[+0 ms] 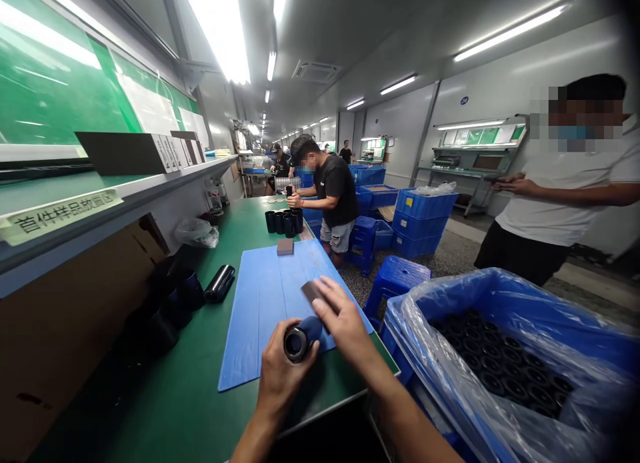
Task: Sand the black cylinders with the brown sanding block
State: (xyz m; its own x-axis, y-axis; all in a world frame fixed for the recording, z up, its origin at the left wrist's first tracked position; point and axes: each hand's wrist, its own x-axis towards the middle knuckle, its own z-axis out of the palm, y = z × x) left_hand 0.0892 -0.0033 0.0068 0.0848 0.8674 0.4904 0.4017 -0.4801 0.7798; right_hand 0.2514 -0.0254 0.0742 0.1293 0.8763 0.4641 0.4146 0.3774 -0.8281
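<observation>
My left hand [281, 366] is wrapped round a glossy black cylinder [296, 345], whose round end with an opening points up toward me. Just right of it, my right hand [345, 320] grips a flat brown sanding block [311, 291], slightly blurred and apart from the cylinder's open end. Both hands are over the near part of a blue mat [260, 303]. At the mat's far end lies a second brown block [285, 247]. Another black cylinder [220, 283] lies on its side left of the mat.
Dark cylinders [187, 290] stand in shadow at left on the green table [200, 370]. Several black cylinders [284, 222] stand farther back, near a co-worker [335, 190]. At right are a plastic-lined blue crate [400, 316] of black parts, a blue stool [403, 271] and a standing person [555, 183].
</observation>
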